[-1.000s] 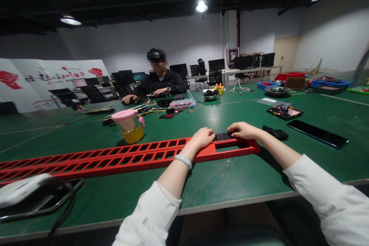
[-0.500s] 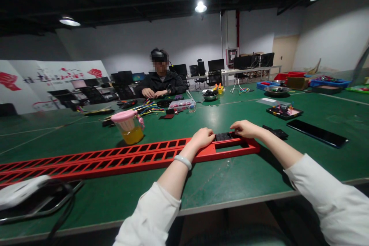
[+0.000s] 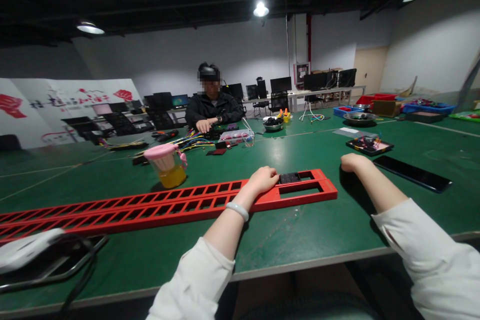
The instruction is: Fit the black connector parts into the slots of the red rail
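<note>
A long red metal frame [image 3: 180, 202] with many slots lies across the green table [image 3: 300, 240]. A small black part [image 3: 289, 178] sits in its right end. My left hand [image 3: 263, 179] rests on the frame beside that part, fingers curled and pressing on the rail. My right hand [image 3: 351, 162] is off the frame, to its right, on the table near a long black strip [image 3: 412, 173]. Its fingers are curled downward and away from me, so whatever is under them is hidden.
A pink-lidded cup of yellow liquid [image 3: 167, 164] stands behind the frame. A black tray of small parts [image 3: 369, 145] and metal bowls [image 3: 362, 118] lie at right. Across the table a person in black [image 3: 210, 105] handles coloured wires [image 3: 193, 140]. A white object and cables [image 3: 33, 250] sit near left.
My right hand left the black part on the frame and moved right onto the table, where small black pieces lay. My left hand stayed put. The person opposite shifted their hands.
</note>
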{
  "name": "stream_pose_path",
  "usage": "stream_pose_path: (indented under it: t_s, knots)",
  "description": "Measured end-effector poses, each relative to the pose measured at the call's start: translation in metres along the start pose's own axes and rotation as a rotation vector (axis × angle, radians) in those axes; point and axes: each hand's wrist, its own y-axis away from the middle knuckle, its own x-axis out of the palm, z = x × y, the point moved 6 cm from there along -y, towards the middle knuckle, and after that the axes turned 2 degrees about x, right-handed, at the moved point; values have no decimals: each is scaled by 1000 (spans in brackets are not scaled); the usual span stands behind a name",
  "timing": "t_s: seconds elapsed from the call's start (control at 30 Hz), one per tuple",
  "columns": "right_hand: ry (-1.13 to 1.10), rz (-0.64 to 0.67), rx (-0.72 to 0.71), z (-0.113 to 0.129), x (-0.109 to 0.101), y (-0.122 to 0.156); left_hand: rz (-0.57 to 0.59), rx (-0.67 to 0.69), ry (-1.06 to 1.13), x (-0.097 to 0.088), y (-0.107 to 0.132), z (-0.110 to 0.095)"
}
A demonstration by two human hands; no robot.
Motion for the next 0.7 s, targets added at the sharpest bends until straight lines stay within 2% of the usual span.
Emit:
stream_pose_path:
  t_s: [0.1,0.27,0.7]
  knots:
    - [60,42,95,-5,5,0,7,-3,-6,-1,0,-2]
    - [113,52,164,-5,8,1,15,-12,-2,-3,1,-4]
    - [103,34,155,0,8,0,11,-19,3,-4,2,-4]
